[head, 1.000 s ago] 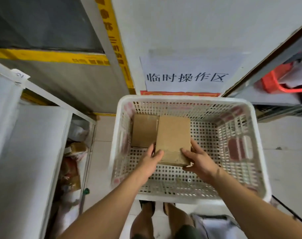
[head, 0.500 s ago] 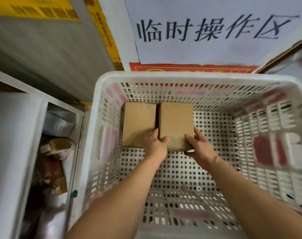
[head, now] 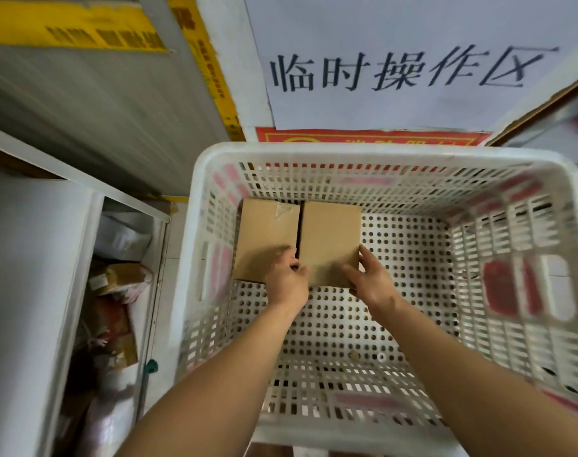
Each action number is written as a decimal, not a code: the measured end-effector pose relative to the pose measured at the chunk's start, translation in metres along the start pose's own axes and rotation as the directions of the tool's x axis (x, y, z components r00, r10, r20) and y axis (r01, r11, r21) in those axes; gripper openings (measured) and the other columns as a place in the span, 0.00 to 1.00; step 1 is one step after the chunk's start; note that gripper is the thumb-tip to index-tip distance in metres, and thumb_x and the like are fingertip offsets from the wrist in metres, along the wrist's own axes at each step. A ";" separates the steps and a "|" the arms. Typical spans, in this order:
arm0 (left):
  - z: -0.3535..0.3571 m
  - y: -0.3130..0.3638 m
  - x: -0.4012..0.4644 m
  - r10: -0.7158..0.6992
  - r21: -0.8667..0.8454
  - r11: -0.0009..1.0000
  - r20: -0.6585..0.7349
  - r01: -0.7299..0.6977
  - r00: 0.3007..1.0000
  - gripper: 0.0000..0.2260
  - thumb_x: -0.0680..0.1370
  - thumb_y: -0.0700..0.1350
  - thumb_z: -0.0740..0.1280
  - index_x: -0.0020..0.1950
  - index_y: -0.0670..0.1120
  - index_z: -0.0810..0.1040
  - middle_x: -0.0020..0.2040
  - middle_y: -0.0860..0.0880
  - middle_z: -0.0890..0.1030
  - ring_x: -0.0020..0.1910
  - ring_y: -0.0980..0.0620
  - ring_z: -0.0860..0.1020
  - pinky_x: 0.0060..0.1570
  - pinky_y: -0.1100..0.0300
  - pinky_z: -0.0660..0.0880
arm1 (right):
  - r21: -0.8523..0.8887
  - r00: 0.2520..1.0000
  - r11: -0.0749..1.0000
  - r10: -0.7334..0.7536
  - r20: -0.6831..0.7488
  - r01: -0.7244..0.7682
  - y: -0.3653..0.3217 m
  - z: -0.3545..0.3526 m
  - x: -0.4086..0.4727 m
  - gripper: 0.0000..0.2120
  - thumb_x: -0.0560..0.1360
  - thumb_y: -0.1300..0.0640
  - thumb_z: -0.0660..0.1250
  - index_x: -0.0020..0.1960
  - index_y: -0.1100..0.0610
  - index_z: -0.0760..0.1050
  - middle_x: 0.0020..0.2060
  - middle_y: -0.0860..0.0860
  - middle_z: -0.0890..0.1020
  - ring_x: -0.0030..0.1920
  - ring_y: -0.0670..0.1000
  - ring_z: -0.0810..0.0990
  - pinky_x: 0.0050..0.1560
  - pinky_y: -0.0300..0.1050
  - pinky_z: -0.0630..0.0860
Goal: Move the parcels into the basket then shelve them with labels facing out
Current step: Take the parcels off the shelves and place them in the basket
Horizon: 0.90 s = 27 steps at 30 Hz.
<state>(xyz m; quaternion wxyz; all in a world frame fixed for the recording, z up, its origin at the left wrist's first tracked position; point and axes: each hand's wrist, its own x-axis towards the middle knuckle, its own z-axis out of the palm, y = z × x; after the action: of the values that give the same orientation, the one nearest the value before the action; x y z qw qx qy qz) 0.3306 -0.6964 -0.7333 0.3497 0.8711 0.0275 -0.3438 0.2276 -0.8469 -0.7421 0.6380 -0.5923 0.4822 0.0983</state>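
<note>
1. Basket (head: 373,153): a large white perforated plastic crate fills the middle of the head view, seen from above, with a paper sign (head: 409,67) of handwritten characters on the wall behind it.
2. Shelf unit (head: 83,192): a white rack stands just left of the basket, with wrapped packages piled on a lower level.
3. Left parcel (head: 264,232): a plain brown cardboard box with clear tape lies flat in the basket's far left corner; no label shows on its top.
4. Right parcel (head: 330,235): a matching box lies touching the first along one long side; no label shows either.
5. Left hand (head: 286,282): its grip is curled at the near end of the seam between the two boxes.
6. Right hand (head: 370,278): its grip is clamped on the right parcel's near right corner.
7. Risk, as a judgement: with both labels out of sight, a parcel may later be shelved facing inward; fingers caught in the seam could nudge the neighbouring box askew.
</note>
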 end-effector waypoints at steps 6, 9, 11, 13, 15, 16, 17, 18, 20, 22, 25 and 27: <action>-0.068 0.033 -0.059 0.097 -0.114 0.989 0.021 -0.094 0.995 0.13 0.84 0.48 0.70 0.68 0.49 0.82 0.61 0.50 0.84 0.53 0.54 0.82 0.55 0.58 0.80 | -0.228 0.984 0.957 -0.169 0.058 0.178 -0.061 0.001 -0.078 0.28 0.83 0.51 0.70 0.81 0.47 0.66 0.76 0.49 0.74 0.73 0.50 0.74 0.73 0.55 0.74; -0.123 0.055 -0.101 0.169 -0.086 0.982 0.003 -0.168 0.986 0.13 0.84 0.48 0.69 0.69 0.49 0.81 0.61 0.51 0.83 0.54 0.56 0.81 0.54 0.64 0.79 | -0.357 0.953 0.884 -0.276 0.124 0.302 -0.110 0.010 -0.130 0.24 0.83 0.49 0.69 0.77 0.49 0.71 0.70 0.48 0.79 0.69 0.47 0.78 0.71 0.52 0.76; -0.164 0.068 -0.131 0.220 -0.025 0.975 -0.029 -0.221 0.975 0.13 0.84 0.48 0.69 0.69 0.49 0.82 0.62 0.50 0.83 0.57 0.56 0.81 0.52 0.69 0.74 | -0.437 0.929 0.820 -0.330 0.166 0.370 -0.146 0.019 -0.169 0.21 0.83 0.48 0.68 0.75 0.51 0.74 0.67 0.49 0.82 0.67 0.48 0.80 0.68 0.50 0.78; -0.206 0.080 -0.161 0.256 0.045 0.966 -0.059 -0.254 0.965 0.14 0.84 0.49 0.69 0.69 0.49 0.82 0.63 0.50 0.83 0.57 0.58 0.80 0.49 0.73 0.70 | -0.497 0.896 0.746 -0.385 0.220 0.442 -0.179 0.031 -0.207 0.20 0.84 0.47 0.67 0.73 0.52 0.75 0.65 0.50 0.83 0.66 0.48 0.81 0.65 0.48 0.78; -0.249 0.087 -0.190 0.294 0.095 0.954 -0.105 -0.285 0.950 0.15 0.83 0.50 0.69 0.69 0.49 0.81 0.63 0.50 0.83 0.58 0.55 0.80 0.52 0.70 0.72 | -0.528 0.867 0.687 -0.408 0.287 0.498 -0.210 0.046 -0.241 0.20 0.84 0.47 0.67 0.73 0.52 0.76 0.66 0.50 0.83 0.67 0.48 0.81 0.64 0.44 0.77; -0.271 0.089 -0.205 0.305 0.113 0.950 -0.135 -0.291 0.943 0.15 0.83 0.50 0.69 0.69 0.49 0.81 0.63 0.49 0.83 0.59 0.52 0.80 0.56 0.64 0.74 | -0.535 0.850 0.660 -0.418 0.322 0.527 -0.226 0.054 -0.258 0.19 0.84 0.48 0.67 0.73 0.52 0.76 0.66 0.50 0.83 0.68 0.48 0.80 0.64 0.40 0.74; -0.292 0.089 -0.220 0.308 0.129 0.949 -0.174 -0.288 0.935 0.16 0.83 0.50 0.68 0.69 0.49 0.81 0.64 0.48 0.83 0.61 0.50 0.80 0.59 0.59 0.75 | -0.539 0.827 0.627 -0.435 0.356 0.562 -0.242 0.063 -0.274 0.19 0.84 0.49 0.67 0.73 0.53 0.76 0.66 0.50 0.83 0.68 0.47 0.80 0.63 0.38 0.73; -0.313 0.087 -0.234 0.305 0.147 0.949 -0.215 -0.278 0.928 0.16 0.83 0.51 0.68 0.70 0.49 0.81 0.64 0.48 0.82 0.62 0.49 0.80 0.61 0.57 0.75 | -0.544 0.799 0.586 -0.457 0.390 0.601 -0.257 0.073 -0.289 0.19 0.84 0.49 0.67 0.73 0.52 0.76 0.66 0.50 0.83 0.66 0.47 0.80 0.63 0.38 0.72; -0.352 0.080 -0.264 0.281 0.166 0.957 -0.312 -0.239 0.908 0.16 0.84 0.52 0.67 0.70 0.50 0.80 0.65 0.48 0.82 0.63 0.49 0.80 0.63 0.55 0.75 | -0.551 0.730 0.482 -0.501 0.465 0.681 -0.283 0.096 -0.316 0.18 0.84 0.49 0.67 0.73 0.51 0.76 0.65 0.49 0.83 0.63 0.47 0.81 0.61 0.37 0.71; -0.386 0.067 -0.296 0.244 0.163 0.968 -0.430 -0.191 0.869 0.15 0.84 0.53 0.67 0.69 0.50 0.80 0.64 0.48 0.82 0.63 0.49 0.80 0.63 0.56 0.74 | -0.537 0.655 0.383 -0.525 0.543 0.752 -0.307 0.120 -0.342 0.18 0.84 0.49 0.66 0.73 0.51 0.76 0.65 0.49 0.83 0.63 0.48 0.81 0.60 0.38 0.71; -0.429 0.045 -0.350 0.151 0.088 0.989 -0.584 -0.123 0.798 0.17 0.84 0.53 0.67 0.71 0.50 0.79 0.68 0.48 0.81 0.65 0.47 0.79 0.63 0.58 0.73 | -0.452 0.533 0.284 -0.506 0.678 0.845 -0.334 0.161 -0.384 0.19 0.84 0.49 0.67 0.73 0.50 0.76 0.64 0.50 0.83 0.64 0.51 0.82 0.65 0.45 0.75; -0.453 0.030 -0.387 0.088 0.048 0.996 -0.665 -0.075 0.742 0.18 0.84 0.53 0.67 0.73 0.50 0.78 0.70 0.48 0.79 0.65 0.47 0.79 0.64 0.57 0.73 | -0.376 0.429 0.210 -0.500 0.752 0.903 -0.345 0.190 -0.411 0.18 0.84 0.51 0.68 0.72 0.51 0.77 0.61 0.50 0.84 0.61 0.50 0.83 0.63 0.42 0.75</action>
<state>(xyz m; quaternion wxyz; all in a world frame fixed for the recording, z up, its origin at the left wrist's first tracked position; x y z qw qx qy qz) 0.3065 -0.3596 -0.2413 0.3238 0.9398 0.1091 0.0049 0.3504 -0.5980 -0.2449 0.3919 -0.9049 -0.1218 0.1130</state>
